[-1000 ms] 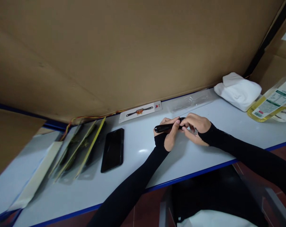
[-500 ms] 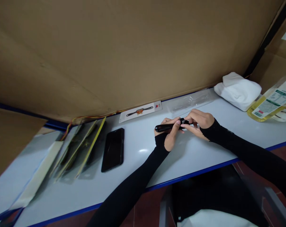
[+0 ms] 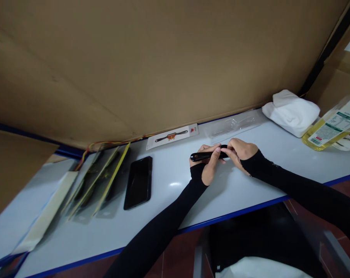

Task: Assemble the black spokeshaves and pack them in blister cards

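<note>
Biggest thing here is the cardboard [image 3: 163, 65] wall, standing along the back of the table [image 3: 169, 208], which is pale with a blue edge. Far left, a few packs [image 3: 104, 181] lean in a row, a bit blurry. Over on the right there's a bottle [image 3: 331, 125] of yellow liquid, tilted in view, right next to a bunched white cloth [image 3: 291, 112]. Clear plastic [image 3: 235, 125] lies by the wall, then a black phone [image 3: 138, 183] flat near the packs, and a printed card [image 3: 173, 136] at the back.

Left hand [image 3: 209, 168] is wrapped around the black tool [image 3: 201, 156], thumb on top, rounded end poking out past the fingers to the left. Right hand [image 3: 241, 150] has its fingertips pinched on the other end, mostly covering it. So the tool sits across both hands, in front of the plastic.
</note>
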Available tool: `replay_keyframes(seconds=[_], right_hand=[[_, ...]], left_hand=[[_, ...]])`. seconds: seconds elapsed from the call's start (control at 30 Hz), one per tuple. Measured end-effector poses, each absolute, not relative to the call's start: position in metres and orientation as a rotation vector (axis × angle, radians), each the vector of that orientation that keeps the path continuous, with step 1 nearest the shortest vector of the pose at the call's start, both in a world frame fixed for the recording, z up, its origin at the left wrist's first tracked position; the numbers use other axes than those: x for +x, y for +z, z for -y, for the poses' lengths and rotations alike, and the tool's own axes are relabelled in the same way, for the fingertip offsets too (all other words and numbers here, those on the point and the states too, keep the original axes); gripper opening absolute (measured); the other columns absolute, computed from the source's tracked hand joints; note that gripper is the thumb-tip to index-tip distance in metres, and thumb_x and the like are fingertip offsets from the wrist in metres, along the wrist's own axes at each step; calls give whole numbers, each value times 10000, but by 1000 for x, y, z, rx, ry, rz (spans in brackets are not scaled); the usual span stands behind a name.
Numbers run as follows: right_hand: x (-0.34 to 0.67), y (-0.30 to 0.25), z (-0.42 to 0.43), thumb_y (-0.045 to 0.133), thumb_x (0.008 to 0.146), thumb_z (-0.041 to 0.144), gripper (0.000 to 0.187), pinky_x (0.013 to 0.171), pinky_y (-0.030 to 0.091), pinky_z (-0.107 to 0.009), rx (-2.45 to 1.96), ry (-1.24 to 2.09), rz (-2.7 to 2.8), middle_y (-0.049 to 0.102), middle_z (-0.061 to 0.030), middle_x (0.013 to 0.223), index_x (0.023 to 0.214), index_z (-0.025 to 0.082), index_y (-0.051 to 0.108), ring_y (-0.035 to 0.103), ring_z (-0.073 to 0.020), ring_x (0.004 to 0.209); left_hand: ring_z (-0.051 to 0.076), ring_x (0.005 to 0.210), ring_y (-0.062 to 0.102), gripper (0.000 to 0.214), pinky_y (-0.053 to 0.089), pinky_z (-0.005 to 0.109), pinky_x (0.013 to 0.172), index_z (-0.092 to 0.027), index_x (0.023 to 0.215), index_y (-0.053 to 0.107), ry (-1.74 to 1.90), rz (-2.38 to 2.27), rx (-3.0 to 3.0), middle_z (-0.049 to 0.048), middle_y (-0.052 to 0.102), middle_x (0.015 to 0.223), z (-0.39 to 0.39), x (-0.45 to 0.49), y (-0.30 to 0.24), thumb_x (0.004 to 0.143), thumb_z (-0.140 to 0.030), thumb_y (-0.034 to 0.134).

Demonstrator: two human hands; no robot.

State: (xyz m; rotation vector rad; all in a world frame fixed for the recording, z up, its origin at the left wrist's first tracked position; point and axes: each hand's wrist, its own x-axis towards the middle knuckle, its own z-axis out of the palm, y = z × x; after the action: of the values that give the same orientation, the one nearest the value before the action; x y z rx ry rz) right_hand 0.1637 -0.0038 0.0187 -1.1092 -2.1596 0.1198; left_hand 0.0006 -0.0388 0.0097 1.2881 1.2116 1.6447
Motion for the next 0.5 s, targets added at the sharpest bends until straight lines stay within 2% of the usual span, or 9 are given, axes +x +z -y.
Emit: replay_keyframes(seconds=[0.13,0.27,0.4,0.5], right_hand=[[161,10,1,337,1139,493,547,550,255,-302,-1105,-83,2244,678,-45,740,831,184,666,491,-142,571],[157,0,1,311,1146,432,569,562,252,-322,-1119,-184,2160,656,-43,681,761,189,654,481,-144,548],[158,3,5,350,1139,363,479,605,326,-302,-1035,-27,2192,660,-42,715,785,195,624,520,-147,603],[158,12,9,360,1129,363,462,614,359,-278,-998,160,2150,603,-19,664,729,212,534,491,-139,597]], left_hand=[[129,545,704,248,582,269,551,-206,976,859,1673,-1223,1313,14,656,823,39,1,12,884,-435,830],[134,568,719,230,576,263,563,-207,991,861,1645,-1250,1348,10,652,809,42,-1,12,912,-416,807],[126,585,728,213,575,254,576,-227,1040,858,1654,-1253,1381,4,655,830,45,-3,9,929,-397,794],[112,578,714,230,563,243,564,-228,1057,855,1670,-1262,1405,7,660,851,45,-4,8,924,-407,798]])
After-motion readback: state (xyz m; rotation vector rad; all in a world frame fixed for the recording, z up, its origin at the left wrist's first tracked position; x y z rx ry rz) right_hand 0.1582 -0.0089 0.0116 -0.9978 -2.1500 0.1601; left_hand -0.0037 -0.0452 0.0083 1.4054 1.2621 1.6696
